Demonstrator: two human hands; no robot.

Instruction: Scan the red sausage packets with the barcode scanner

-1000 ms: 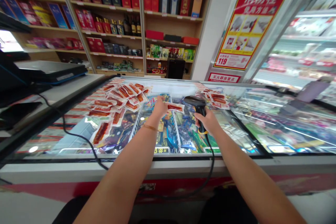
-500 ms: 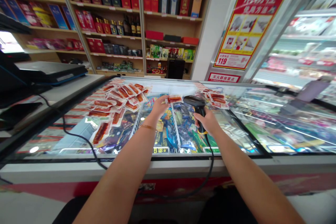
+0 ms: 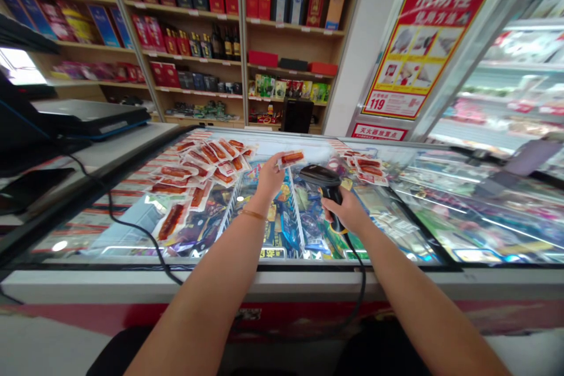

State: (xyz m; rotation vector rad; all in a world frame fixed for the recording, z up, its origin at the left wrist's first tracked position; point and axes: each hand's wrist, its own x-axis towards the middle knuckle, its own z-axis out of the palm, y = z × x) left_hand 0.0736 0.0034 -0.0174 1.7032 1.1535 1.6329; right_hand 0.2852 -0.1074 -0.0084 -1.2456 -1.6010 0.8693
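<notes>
My left hand (image 3: pixel 271 177) is closed on one end of a vacuum-packed sausage (image 3: pixel 292 157), held above the glass top of the freezer (image 3: pixel 304 142). Just to the right, my right hand (image 3: pixel 346 208) grips the handle of a black barcode scanner (image 3: pixel 321 175), whose head points left towards the packet without touching it. From the scanner's handle a black cable (image 3: pixel 362 279) loops down over the front edge. Many similar sausage packets (image 3: pixel 205 155) lie overlapping on the glass to the left. A smaller pile of packets (image 3: pixel 370 168) lies to the right.
Wrapped frozen goods show beneath the glass. Another black cable (image 3: pixel 132 224) crosses the freezer's left side, near a counter with a flat dark device (image 3: pixel 94 114). Shelves of boxes and bottles (image 3: pixel 189 44) stand behind. A refrigerated display (image 3: pixel 511 94) is at the right.
My left hand has raised the sausage packet slightly and tilted it. The barcode scanner has shifted a little left and down in my right hand. The piles look unchanged.
</notes>
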